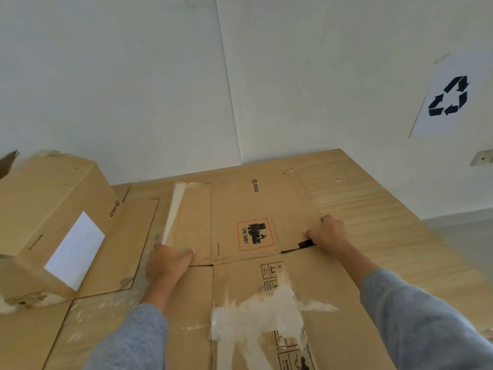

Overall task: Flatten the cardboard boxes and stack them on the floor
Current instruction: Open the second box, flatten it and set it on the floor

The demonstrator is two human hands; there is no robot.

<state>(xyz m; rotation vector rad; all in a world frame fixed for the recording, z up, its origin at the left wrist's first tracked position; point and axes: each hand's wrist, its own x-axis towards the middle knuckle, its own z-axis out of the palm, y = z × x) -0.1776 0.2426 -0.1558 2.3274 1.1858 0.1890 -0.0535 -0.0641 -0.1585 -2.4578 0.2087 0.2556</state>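
Note:
A flattened cardboard box (240, 222) with a PICO mark and a red UN 3481 label lies on the wooden floor (373, 198) in front of me. My left hand (166, 263) grips its left edge near a flap seam, thumb on top. My right hand (330, 233) grips its right edge beside a strip of black tape, fingers curled round the edge. At the left an unflattened cardboard box (48, 214) with a white label stands with one flap lying flat on the floor.
White walls rise close behind the boxes, meeting in a corner. A sheet with a recycling symbol (450, 97) hangs on the right wall above a wall socket (481, 157). Torn white tape residue (261, 313) marks the near part of the flat cardboard.

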